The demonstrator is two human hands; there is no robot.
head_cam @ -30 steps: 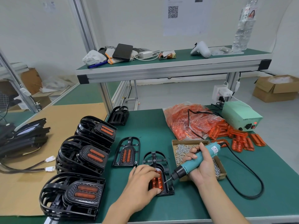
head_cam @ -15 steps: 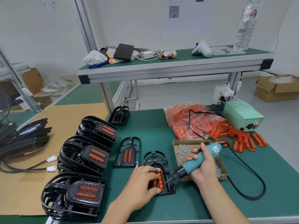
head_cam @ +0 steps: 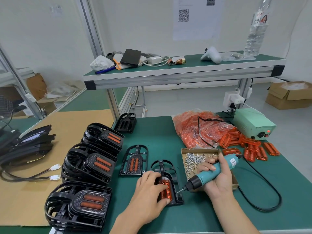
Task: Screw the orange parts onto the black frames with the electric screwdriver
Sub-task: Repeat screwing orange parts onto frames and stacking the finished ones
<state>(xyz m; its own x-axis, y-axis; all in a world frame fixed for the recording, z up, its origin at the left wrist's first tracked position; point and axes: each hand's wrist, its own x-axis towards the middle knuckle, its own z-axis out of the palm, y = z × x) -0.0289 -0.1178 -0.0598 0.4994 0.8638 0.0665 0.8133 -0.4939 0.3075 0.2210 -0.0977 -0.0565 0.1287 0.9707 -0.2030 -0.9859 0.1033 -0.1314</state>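
The orange part (head_cam: pixel 164 189) sat in the black frame (head_cam: pixel 167 183) near the desk's (head_cam: pixel 160 132) front edge, pressed down by the left hand (head_cam: pixel 150 191). The right hand (head_cam: pixel 217 179) gripped the electric screwdriver (head_cam: pixel 211 173); little had shifted over the last second, its bit staying at the frame's right rim, likely mid-screw. The screw box (head_cam: pixel 200 150) lay just right; the desk's right edge gave open room.

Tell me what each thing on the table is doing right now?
Left hand: pressing the orange part down.
Orange part: lying in the frame.
Frame: flat on the table.
Right hand: gripping the screwdriver.
Screwdriver: tilted, tip at the frame's edge.
Screw box: open, screws inside.
Power box: red light on.
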